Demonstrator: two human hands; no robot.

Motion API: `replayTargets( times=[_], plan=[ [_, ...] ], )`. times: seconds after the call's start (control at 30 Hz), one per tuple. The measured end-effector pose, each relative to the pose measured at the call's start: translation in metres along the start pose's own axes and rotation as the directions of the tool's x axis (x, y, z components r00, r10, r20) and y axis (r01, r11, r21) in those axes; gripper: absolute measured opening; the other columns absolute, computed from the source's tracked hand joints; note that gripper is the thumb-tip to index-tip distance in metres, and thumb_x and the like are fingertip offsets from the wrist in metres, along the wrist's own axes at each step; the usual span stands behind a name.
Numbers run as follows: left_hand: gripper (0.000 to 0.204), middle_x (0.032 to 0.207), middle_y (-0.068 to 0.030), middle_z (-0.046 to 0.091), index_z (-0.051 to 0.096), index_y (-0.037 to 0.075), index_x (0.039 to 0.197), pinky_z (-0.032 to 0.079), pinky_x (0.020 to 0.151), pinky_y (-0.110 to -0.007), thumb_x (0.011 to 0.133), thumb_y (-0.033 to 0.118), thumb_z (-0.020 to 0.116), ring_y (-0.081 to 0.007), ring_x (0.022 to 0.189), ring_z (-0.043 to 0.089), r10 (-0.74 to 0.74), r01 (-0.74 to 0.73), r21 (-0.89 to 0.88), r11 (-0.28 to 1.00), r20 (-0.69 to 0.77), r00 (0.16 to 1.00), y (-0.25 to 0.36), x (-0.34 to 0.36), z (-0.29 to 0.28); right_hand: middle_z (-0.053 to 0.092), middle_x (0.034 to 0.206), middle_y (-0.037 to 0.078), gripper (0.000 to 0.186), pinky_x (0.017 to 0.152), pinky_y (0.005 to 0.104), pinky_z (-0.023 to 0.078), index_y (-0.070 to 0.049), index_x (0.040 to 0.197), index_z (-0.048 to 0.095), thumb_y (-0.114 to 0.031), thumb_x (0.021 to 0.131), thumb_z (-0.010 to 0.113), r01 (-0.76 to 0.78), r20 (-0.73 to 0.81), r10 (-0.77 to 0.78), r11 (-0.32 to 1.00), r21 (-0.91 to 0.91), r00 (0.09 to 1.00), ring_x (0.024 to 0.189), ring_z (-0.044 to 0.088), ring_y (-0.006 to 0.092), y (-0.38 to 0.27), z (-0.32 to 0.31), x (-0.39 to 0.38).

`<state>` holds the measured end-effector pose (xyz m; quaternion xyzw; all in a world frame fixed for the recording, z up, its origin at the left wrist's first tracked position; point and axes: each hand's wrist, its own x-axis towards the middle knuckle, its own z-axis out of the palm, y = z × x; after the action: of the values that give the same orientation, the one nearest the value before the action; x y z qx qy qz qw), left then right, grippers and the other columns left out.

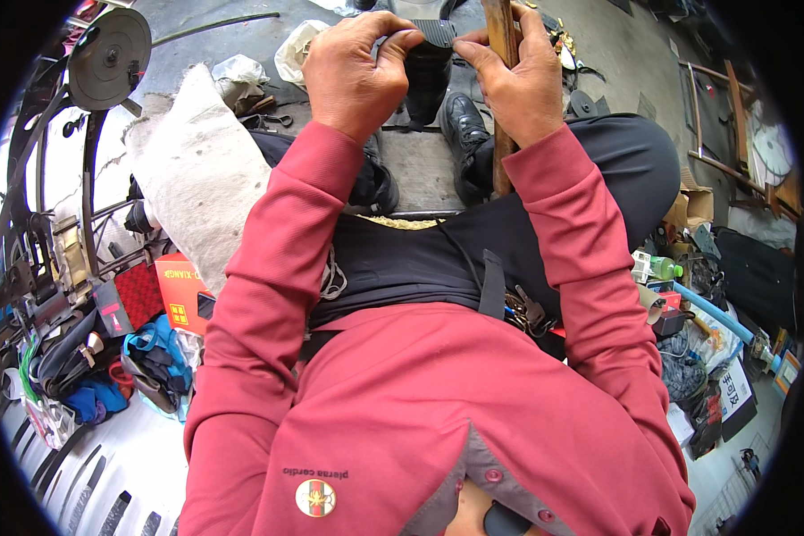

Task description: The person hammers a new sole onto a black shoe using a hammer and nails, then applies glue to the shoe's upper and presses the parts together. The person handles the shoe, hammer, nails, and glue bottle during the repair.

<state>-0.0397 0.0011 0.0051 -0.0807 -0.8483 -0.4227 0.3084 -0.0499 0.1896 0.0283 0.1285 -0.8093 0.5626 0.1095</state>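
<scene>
Ribbed dark piece (435, 34) atop a black form (427, 85)

The view's upper edge cuts off a wooden handle (502, 31); the piece's underside is hidden. Its top shows fine ridges. The left hand (355, 79) bends inward beside it, thumb near forefinger; whether its grip pinches the edge, I cannot tell. The right hand (529, 94) wraps the handle.

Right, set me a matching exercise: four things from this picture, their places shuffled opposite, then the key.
Things:
1. Black ridged piece
2. Wooden handle
3. Green bottle
4. Orange box

Places:
A. Left of the left sleeve
B. In the right hand
C. Between the right hand and left hand
D. Right of the right sleeve

Pairs: 1-C, 2-B, 3-D, 4-A
</scene>
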Motion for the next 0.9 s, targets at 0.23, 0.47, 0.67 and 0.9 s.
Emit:
replayTargets(
  times=[0.23, 0.47, 0.67, 0.9],
  plan=[
    [0.012, 0.082, -0.0113, 0.075, 0.079, 0.009, 0.091, 0.055, 0.066, -0.039, 0.088, 0.021, 0.076, -0.0315, 0.075, 0.072, -0.065, 0.065, -0.003, 0.998, 0.011, 0.998, 0.005, 0.002, -0.001, 0.071, 0.085, 0.01, 0.038, 0.069, 0.0342, 0.056, -0.002, 0.115, 0.056, -0.002, 0.084, 0.079, -0.009, -0.02, 0.008, 0.998, -0.06, 1.0, 0.076, 0.071, 0.0203, 0.001, 0.0, 0.0],
    [0.014, 0.08, -0.0119, 0.075, 0.08, 0.011, 0.093, 0.055, 0.064, -0.039, 0.09, 0.024, 0.075, -0.0321, 0.072, 0.073, -0.123, 0.122, 0.032, 0.992, 0.039, 0.992, 0.008, 0.004, 0.0, 0.073, 0.091, 0.003, 0.041, 0.044, 0.0202, 0.043, -0.002, 0.128, 0.054, -0.005, 0.094, 0.076, -0.134, 0.075, 0.125, 0.982, 0.136, 0.989, 0.054, 0.053, 0.0037, 0.013, 0.003, 0.007],
    [0.016, 0.081, -0.0126, 0.076, 0.081, 0.012, 0.095, 0.055, 0.064, -0.039, 0.091, 0.026, 0.075, -0.0324, 0.073, 0.074, -0.178, 0.175, 0.048, 0.983, 0.066, 0.982, 0.009, 0.005, 0.0, 0.072, 0.089, 0.003, 0.04, 0.043, 0.0205, 0.042, -0.002, 0.126, 0.054, -0.006, 0.094, 0.077, -0.142, 0.09, 0.128, 0.976, 0.165, 0.988, 0.054, 0.054, 0.0038, 0.017, 0.002, 0.008],
    [0.01, 0.093, -0.0094, 0.076, 0.077, 0.007, 0.101, 0.054, 0.08, -0.032, 0.093, 0.011, 0.072, -0.024, 0.089, 0.073, -0.06, 0.065, -0.033, 0.997, 0.128, 0.99, 0.004, -0.007, -0.006, 0.077, 0.098, 0.005, 0.046, 0.072, 0.0272, 0.052, -0.001, 0.128, 0.054, -0.003, 0.088, 0.078, -0.125, 0.094, 0.115, 0.986, 0.107, 0.989, 0.08, 0.067, 0.013, 0.013, -0.002, 0.002]
  ],
)
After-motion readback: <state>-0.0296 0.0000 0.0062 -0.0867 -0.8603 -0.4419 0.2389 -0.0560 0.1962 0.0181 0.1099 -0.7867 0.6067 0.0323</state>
